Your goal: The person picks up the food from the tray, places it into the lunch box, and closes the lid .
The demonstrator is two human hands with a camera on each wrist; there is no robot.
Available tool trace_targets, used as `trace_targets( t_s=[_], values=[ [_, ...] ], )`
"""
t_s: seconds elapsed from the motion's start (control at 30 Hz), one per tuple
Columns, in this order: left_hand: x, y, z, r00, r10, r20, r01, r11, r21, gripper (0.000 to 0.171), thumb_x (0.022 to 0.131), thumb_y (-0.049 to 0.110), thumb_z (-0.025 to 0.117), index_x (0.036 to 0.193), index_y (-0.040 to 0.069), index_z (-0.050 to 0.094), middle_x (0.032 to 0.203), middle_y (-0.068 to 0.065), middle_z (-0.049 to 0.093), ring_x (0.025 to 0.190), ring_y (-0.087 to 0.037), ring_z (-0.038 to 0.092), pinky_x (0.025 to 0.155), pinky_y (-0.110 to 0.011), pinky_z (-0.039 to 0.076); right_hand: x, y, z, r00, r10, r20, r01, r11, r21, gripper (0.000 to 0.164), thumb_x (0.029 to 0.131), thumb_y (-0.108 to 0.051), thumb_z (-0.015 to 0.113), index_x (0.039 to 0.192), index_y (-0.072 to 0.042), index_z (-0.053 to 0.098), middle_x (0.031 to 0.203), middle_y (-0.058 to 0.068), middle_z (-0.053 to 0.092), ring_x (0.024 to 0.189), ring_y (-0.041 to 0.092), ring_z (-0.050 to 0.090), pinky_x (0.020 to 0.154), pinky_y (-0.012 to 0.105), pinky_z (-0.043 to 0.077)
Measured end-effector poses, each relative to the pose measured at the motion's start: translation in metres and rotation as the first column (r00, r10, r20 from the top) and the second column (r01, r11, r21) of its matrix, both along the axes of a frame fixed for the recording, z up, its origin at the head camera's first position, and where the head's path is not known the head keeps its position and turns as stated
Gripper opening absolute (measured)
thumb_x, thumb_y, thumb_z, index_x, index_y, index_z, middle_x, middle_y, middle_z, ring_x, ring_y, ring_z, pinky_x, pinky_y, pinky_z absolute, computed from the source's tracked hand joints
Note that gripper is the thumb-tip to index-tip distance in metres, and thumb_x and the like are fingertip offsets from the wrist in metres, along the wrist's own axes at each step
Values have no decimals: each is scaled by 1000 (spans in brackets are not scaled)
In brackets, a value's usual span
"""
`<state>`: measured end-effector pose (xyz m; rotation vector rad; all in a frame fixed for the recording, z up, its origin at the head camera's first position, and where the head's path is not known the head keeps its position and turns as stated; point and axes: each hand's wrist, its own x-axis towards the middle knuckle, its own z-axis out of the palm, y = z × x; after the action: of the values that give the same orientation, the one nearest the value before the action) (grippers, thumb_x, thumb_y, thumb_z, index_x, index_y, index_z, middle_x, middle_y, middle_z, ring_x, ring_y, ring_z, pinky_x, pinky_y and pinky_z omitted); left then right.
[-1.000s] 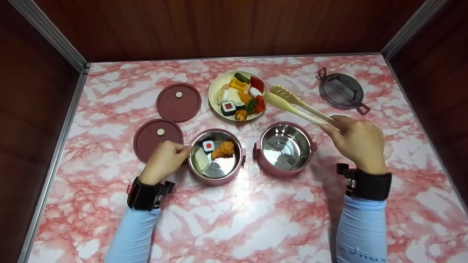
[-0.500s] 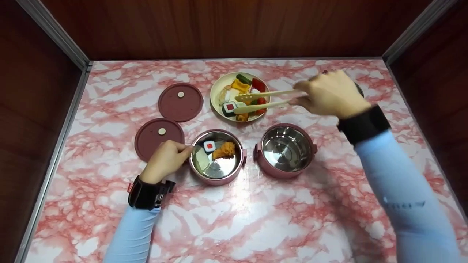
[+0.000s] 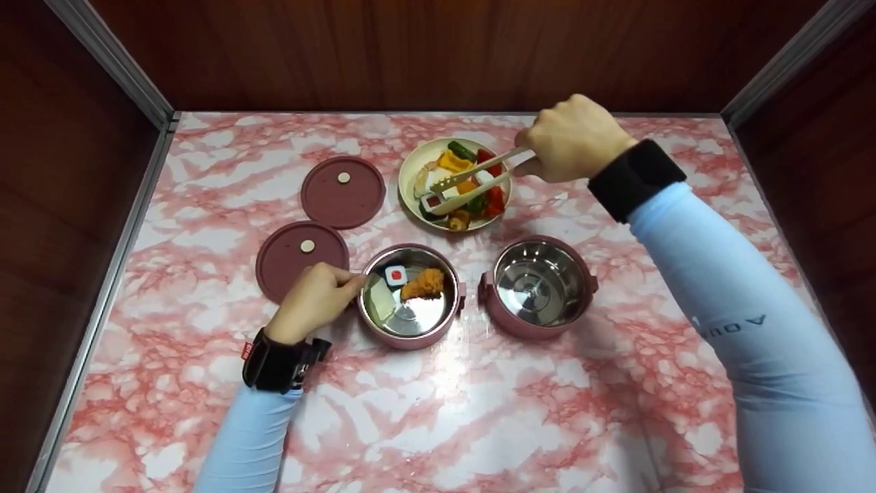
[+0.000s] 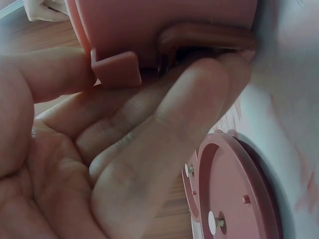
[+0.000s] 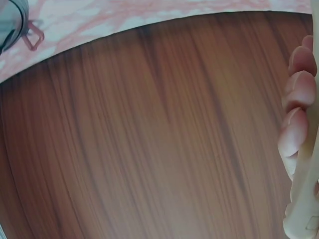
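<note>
My left hand [image 3: 311, 301] grips the side handle of a pink steel-lined lunch pot [image 3: 410, 341]; in the left wrist view the thumb is at a small tab [image 4: 117, 69] and fingers curl by the handle [image 4: 209, 37]. Inside lie a sushi roll [image 3: 395, 275], a fried chicken piece [image 3: 423, 283] and a pale slice [image 3: 380, 299]. With my right hand [image 3: 571, 137] I hold cream tongs [image 3: 472, 194] over the cream plate [image 3: 405, 185]. Their spread tips are at a dark-wrapped sushi roll [image 3: 428, 202]. Fingers wrapped on the tongs show in the right wrist view.
A second pink pot [image 3: 530, 327] with a bare steel inside stands right of the first. Two maroon lids [image 3: 342, 198] lie at the left. Toy vegetables [image 3: 455, 161] fill much of the plate. A dark lid's handle [image 5: 35, 36] shows in the right wrist view.
My right hand has swung forward and left with the tongs, from above the right pot to the plate, their tips reaching the sushi roll. The left hand stays on the pot handle.
</note>
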<state>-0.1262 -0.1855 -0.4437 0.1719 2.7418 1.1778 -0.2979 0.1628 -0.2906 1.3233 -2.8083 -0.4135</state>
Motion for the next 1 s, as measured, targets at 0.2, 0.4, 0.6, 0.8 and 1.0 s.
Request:
trace_targets(
  t_s=[0.2, 0.4, 0.6, 0.8, 1.0],
  values=[
    [0, 0, 0, 999, -10, -31, 9, 1000, -18, 49, 99, 29, 62, 52, 13, 53, 48, 10, 36, 47, -11, 37, 47, -27, 28, -6, -10, 6, 1000, 17, -6, -17, 1000, 18, 35, 86, -42, 72, 100, -11, 76, 68, 8, 67, 51, 25, 53, 49, 44, 45],
    [0, 1, 1, 1000, -2, -31, 2, 1000, -23, 52, 98, 29, 62, 50, 18, 47, 47, 10, 35, 46, -11, 36, 46, -27, 28, -7, -17, 16, 999, 18, -29, -17, 999, 41, 35, 86, -46, 72, 94, -12, 76, 68, 7, 67, 51, 25, 53, 50, 44, 44],
    [0, 2, 1, 1000, 6, -11, -7, 1000, -23, 52, 99, 29, 62, 50, 18, 47, 48, 8, 35, 47, -11, 37, 46, -27, 28, -10, -23, 22, 1000, -10, -7, 10, 998, 70, 38, 84, -47, 72, 96, -12, 76, 71, 8, 68, 57, 26, 57, 53, 45, 45],
    [-1, 2, 1, 1000, 4, -6, -4, 1000, -23, 51, 99, 30, 61, 51, 15, 51, 48, 8, 37, 47, -11, 39, 46, -27, 30, -13, -36, 22, 999, -52, 4, 51, 991, 123, 35, 85, -48, 71, 90, -13, 75, 70, 6, 67, 57, 26, 56, 57, 44, 47],
    [-1, 4, 1, 1000, -1, -8, 1, 1000, -20, 49, 99, 28, 61, 53, 12, 54, 49, 7, 38, 47, -12, 40, 47, -26, 30, -16, -47, 21, 991, -121, 49, 108, 972, 209, 37, 85, -51, 71, 89, -14, 75, 72, 4, 67, 59, 24, 54, 60, 40, 45]
  ],
)
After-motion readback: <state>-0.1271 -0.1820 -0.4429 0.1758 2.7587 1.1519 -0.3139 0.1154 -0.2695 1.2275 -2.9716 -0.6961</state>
